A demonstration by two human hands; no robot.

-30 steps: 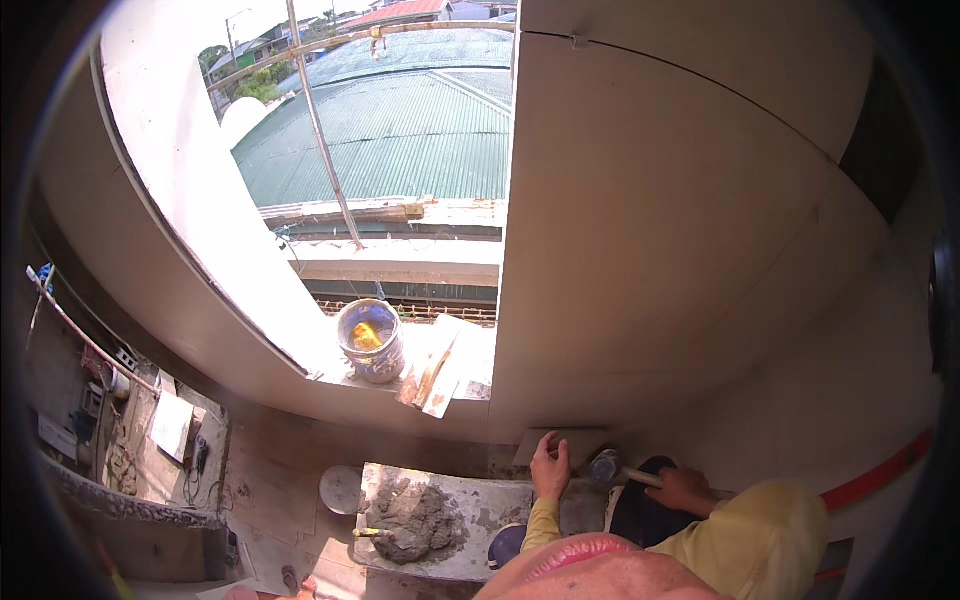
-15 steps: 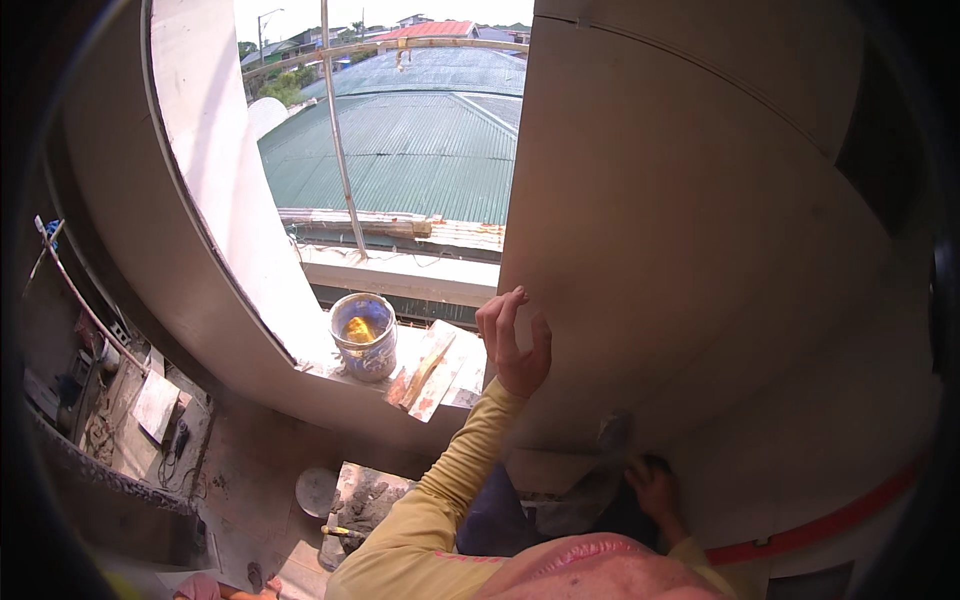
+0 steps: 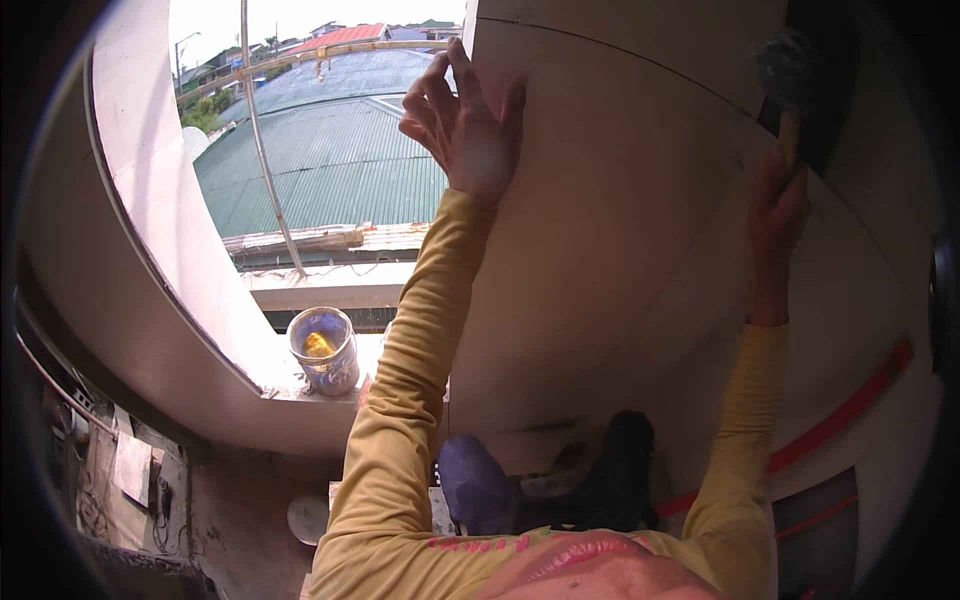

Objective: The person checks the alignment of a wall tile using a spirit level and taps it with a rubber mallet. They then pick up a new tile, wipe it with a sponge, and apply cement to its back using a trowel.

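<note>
My left hand (image 3: 470,145) is raised at the edge of the large pale wall panel (image 3: 590,220), beside the window opening. Its fingers are bent and spread apart, with the thumb by the panel's face; it holds no tool. On the right, my right hand (image 3: 778,210) is closed round the wooden handle of a mallet (image 3: 788,75). The mallet's dark, rounded head points up near the panel's upper right edge, in front of a dark gap. Motion and shadow blur the head, and I cannot tell whether it touches the panel.
A bucket (image 3: 325,352) with something yellow inside stands on the sill at the left. A long red bar (image 3: 845,408) leans at the lower right. Beyond the opening are a metal pole (image 3: 262,150) and a green corrugated roof (image 3: 310,150). A round pale lid-like thing (image 3: 308,520) lies below.
My left hand has gone up along the panel's edge. My right hand has risen from low by my legs to the upper right with the mallet. The view has shifted to the right.
</note>
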